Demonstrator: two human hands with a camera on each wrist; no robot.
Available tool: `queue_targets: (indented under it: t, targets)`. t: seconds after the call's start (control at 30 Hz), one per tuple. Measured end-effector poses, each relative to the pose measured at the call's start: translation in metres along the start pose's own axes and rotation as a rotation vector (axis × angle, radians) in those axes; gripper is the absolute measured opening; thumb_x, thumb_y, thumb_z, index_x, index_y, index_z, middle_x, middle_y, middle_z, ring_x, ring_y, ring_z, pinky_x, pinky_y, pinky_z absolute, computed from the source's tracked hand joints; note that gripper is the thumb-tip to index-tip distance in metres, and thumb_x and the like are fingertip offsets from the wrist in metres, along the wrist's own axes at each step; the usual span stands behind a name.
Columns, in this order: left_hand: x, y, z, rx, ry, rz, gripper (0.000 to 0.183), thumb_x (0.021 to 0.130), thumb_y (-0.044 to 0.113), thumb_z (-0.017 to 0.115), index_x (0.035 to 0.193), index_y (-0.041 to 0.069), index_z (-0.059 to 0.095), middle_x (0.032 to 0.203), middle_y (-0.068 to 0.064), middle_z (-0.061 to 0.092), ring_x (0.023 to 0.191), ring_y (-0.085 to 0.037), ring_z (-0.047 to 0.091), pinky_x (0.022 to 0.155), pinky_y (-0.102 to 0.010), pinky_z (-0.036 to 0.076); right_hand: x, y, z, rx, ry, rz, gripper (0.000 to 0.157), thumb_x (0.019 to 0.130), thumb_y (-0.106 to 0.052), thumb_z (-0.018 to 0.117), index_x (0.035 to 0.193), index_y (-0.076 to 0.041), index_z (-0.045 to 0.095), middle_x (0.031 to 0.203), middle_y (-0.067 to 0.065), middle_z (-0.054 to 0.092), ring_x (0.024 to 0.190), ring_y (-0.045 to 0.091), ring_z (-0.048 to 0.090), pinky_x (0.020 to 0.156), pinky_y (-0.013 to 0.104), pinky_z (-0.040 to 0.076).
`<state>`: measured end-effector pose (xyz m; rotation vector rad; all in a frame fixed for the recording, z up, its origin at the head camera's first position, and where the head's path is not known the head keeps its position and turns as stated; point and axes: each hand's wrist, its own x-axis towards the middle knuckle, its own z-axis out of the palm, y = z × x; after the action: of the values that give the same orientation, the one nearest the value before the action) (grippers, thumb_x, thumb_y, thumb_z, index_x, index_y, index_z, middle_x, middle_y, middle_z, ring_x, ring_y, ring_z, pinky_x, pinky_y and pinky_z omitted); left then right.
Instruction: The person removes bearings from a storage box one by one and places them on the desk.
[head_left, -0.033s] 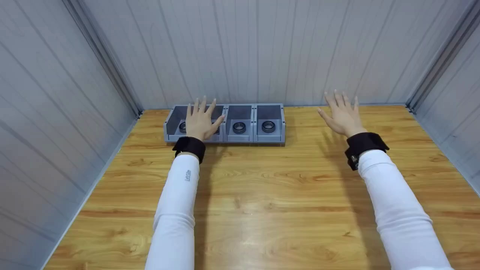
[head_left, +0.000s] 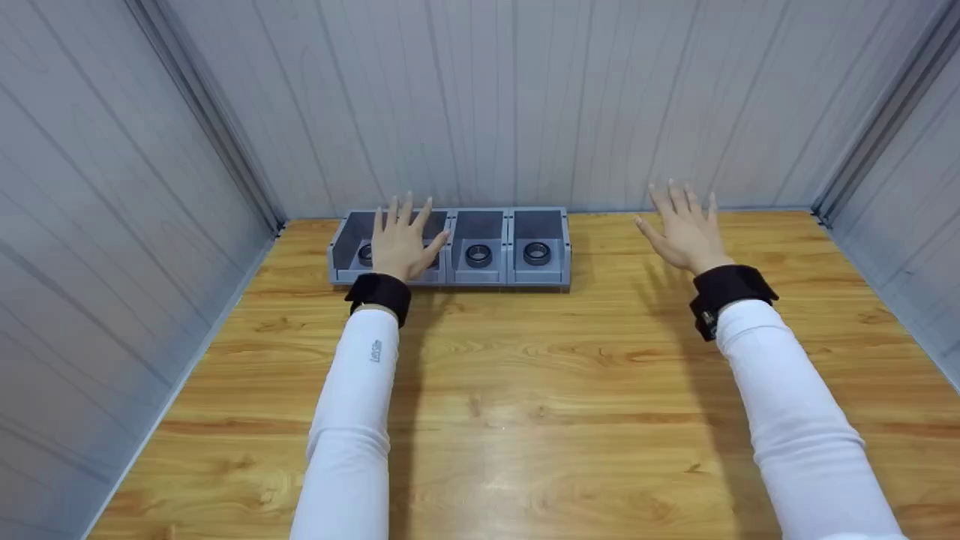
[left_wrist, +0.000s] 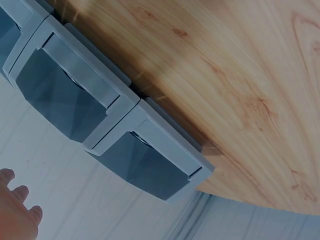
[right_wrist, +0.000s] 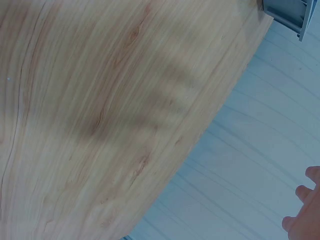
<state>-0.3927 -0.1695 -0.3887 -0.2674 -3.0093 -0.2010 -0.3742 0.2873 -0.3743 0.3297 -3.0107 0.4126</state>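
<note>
Head view: at the left, the left hand (head_left: pixel 399 246) is held palm down with its fingers straight and spread, in front of the left part of a row of grey bins (head_left: pixel 478 277), hiding some of it; whether it touches them cannot be told here. A dark ring (head_left: pixel 365 253) shows in the bin just left of that hand. To the hand's right, a second ring (head_left: pixel 478 263) sits in the next bin, and a third ring (head_left: pixel 537 262) in the rightmost one. Further right, well apart from the bins, the right hand (head_left: pixel 684 236) is above the wooden table (head_left: pixel 510 420), its fingers likewise straight and fanned out.

The left wrist view shows what the left hand covers from above: the divider (left_wrist: pixel 116 127) between the two leftmost bins, with a dark curved edge in each. Its fingertips (left_wrist: pixel 21 192) appear there against the pale wall (left_wrist: pixel 100 195).

The right wrist view holds only a corner of the bins, plus a blurred shadow (right_wrist: pixel 165 95) on the wood.
</note>
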Motion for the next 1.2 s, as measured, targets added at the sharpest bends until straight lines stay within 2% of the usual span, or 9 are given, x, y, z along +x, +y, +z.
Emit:
queue_targets:
  t: [0.3,0.57,0.77,0.93,1.2]
  targets:
    - [-0.006,-0.003,0.001,0.002,0.000,-0.016,0.076,0.117,0.057,0.042,0.179,0.019,0.020,0.185,-0.019,0.011,0.171,-0.040,0.005,0.136,-0.057,0.000,-0.001,-0.001,0.004,0.027,-0.011,-0.002,0.076,0.119,-0.044,0.039,0.176,-0.001,0.013,0.181,0.033,0.002,0.167,0.053,-0.003,0.129,0.070,-0.014]
    - [-0.008,-0.010,0.000,0.022,-0.002,-0.036,0.076,0.117,0.059,0.040,0.179,0.019,0.020,0.184,-0.019,0.013,0.170,-0.041,0.008,0.136,-0.058,0.003,-0.003,-0.005,0.005,0.045,-0.031,-0.006,0.077,0.120,-0.046,0.039,0.176,0.000,0.012,0.181,0.033,0.003,0.167,0.053,-0.004,0.128,0.070,-0.015]
    - [-0.014,-0.021,0.002,0.015,0.002,-0.081,0.076,0.118,0.056,0.039,0.179,0.016,0.019,0.184,-0.021,0.014,0.170,-0.042,0.008,0.136,-0.058,0.003,-0.002,-0.016,0.011,0.058,-0.034,-0.022,0.077,0.120,-0.046,0.039,0.176,-0.001,0.012,0.180,0.033,0.004,0.167,0.053,-0.002,0.129,0.070,-0.013]
    - [-0.020,-0.032,0.003,-0.004,0.010,-0.113,0.074,0.118,0.053,0.040,0.178,0.013,0.023,0.183,-0.024,0.016,0.169,-0.045,0.012,0.136,-0.058,0.006,-0.001,-0.027,0.018,0.080,-0.058,-0.036,0.076,0.120,-0.046,0.038,0.175,0.002,0.018,0.179,0.034,0.010,0.167,0.054,0.004,0.130,0.068,-0.011]
    - [-0.029,-0.049,0.005,-0.027,0.015,-0.169,0.072,0.119,0.048,0.042,0.176,0.008,0.026,0.180,-0.029,0.020,0.167,-0.047,0.016,0.135,-0.059,0.011,-0.006,-0.038,0.035,0.130,-0.061,-0.072,0.073,0.120,-0.039,0.043,0.172,0.007,0.022,0.177,0.037,0.017,0.165,0.054,0.011,0.132,0.068,-0.002]
